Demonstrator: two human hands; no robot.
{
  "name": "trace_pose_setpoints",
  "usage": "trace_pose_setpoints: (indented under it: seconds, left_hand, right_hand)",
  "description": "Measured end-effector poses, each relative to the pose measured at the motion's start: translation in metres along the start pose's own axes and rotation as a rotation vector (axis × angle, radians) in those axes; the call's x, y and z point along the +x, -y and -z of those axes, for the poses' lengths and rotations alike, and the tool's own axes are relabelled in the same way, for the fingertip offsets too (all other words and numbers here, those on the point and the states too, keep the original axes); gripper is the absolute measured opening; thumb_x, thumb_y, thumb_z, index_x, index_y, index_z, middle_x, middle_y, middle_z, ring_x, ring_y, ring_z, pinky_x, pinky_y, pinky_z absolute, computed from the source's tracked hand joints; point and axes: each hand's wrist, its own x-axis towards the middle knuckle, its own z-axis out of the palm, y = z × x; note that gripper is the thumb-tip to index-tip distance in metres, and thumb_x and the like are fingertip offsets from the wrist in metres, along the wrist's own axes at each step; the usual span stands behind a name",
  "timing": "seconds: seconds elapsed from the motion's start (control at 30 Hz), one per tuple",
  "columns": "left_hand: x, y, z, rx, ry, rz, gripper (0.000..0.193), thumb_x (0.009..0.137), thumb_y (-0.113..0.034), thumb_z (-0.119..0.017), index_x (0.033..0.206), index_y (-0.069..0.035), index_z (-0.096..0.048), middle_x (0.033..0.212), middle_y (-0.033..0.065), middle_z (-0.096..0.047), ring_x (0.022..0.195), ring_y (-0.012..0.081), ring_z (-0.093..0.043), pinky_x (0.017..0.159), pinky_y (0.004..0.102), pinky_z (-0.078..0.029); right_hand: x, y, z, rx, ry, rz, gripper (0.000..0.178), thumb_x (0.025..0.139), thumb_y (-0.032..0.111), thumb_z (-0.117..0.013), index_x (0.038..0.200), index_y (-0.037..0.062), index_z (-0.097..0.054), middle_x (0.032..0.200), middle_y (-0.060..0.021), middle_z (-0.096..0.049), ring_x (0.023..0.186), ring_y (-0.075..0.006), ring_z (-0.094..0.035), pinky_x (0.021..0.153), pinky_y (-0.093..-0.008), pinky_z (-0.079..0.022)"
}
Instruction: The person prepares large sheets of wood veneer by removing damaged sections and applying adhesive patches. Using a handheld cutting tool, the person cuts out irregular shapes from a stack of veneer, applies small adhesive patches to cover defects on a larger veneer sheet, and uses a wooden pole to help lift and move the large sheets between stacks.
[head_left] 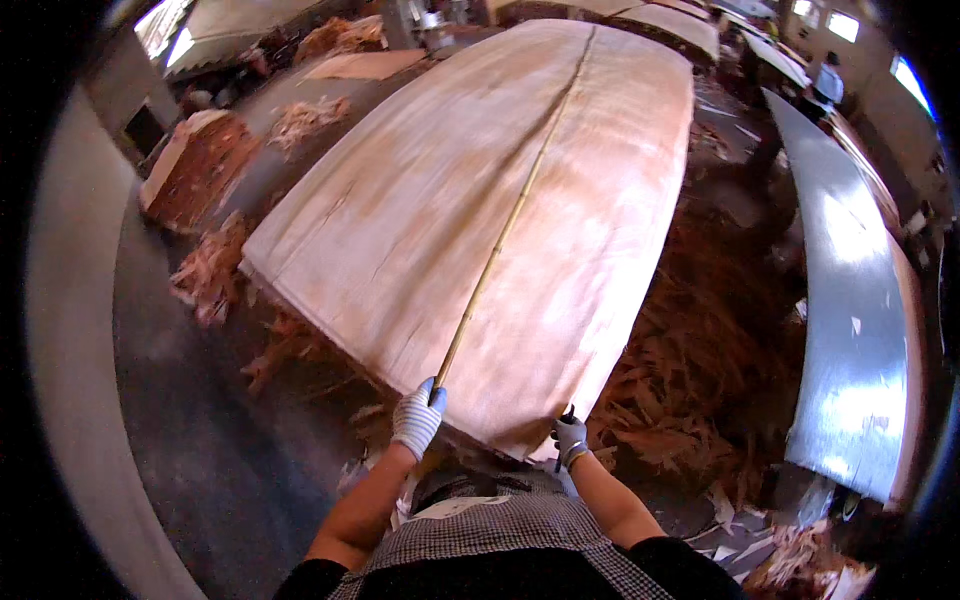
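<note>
A large stack of pale, pinkish wood veneer sheets (400, 230) spreads out in front of me. My left hand (417, 420), in a striped white glove with bluish fingertips, is closed round the near end of a long thin bamboo pole (497, 248). The pole lies lengthwise over the top sheet, up to its far edge. At the near right corner of the stack, my right hand (570, 438), in a greyish glove, is closed on a slim dark tool (568, 412). Its kind is too small to make out.
Brown veneer scraps (690, 370) pile up along the stack's right side. A long shiny metal-topped table (850, 300) stands at the far right. To the left are a veneer bundle (200, 170), more scraps (212, 265) and dark floor (220, 420). Another person (829, 80) is at the back right.
</note>
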Motion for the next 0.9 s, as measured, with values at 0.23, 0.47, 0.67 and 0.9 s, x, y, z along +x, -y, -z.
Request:
trace_pose_setpoints:
  seconds: [0.23,0.47,0.67,0.9]
  left_hand:
    - [0.073,0.052,-0.022,-0.022,0.066,-0.267,0.044,0.080,-0.032,-0.054,0.112,-0.002,-0.050,0.093,0.0218,-0.059,0.084,0.0348,-0.057,0.075,0.0412,-0.044]
    - [0.094,-0.006,-0.006,-0.694,0.697,-0.470,0.050,0.081,-0.027,-0.056,0.119,0.001,-0.040,0.088,0.0169,-0.057,0.077,0.0269,-0.054,0.072,0.0325,-0.044]
    - [0.165,0.002,0.075,-0.932,0.939,-0.001,0.032,0.080,-0.029,-0.060,0.095,-0.002,-0.060,0.082,0.0012,-0.060,0.070,0.0123,-0.056,0.062,0.0289,-0.048]
    - [0.271,0.093,0.149,-1.015,0.917,0.208,0.037,0.077,-0.027,-0.063,0.102,0.000,-0.055,0.089,0.0072,-0.062,0.075,0.0199,-0.060,0.072,0.0295,-0.049]
  right_hand:
    - [-0.014,0.004,0.005,0.111,-0.332,0.290,0.011,0.075,0.015,-0.063,0.075,0.0060,-0.057,0.061,-0.0024,-0.056,0.043,-0.0140,-0.053,0.033,-0.0260,-0.037]
    - [-0.162,0.148,-0.113,0.217,-0.053,0.455,0.017,0.081,0.020,-0.058,0.088,0.0046,-0.058,0.058,0.0025,-0.047,0.043,-0.0056,-0.040,0.039,-0.0212,-0.034]
    - [-0.187,0.132,-0.163,0.265,0.085,0.398,0.023,0.085,0.024,-0.052,0.096,0.0043,-0.060,0.082,-0.0071,-0.062,0.067,-0.0151,-0.058,0.052,-0.0257,-0.044]
    - [-0.105,0.002,-0.267,-0.132,0.448,0.307,0.022,0.084,0.018,-0.052,0.101,0.0056,-0.059,0.083,-0.0047,-0.062,0.073,-0.0154,-0.057,0.065,-0.0265,-0.046]
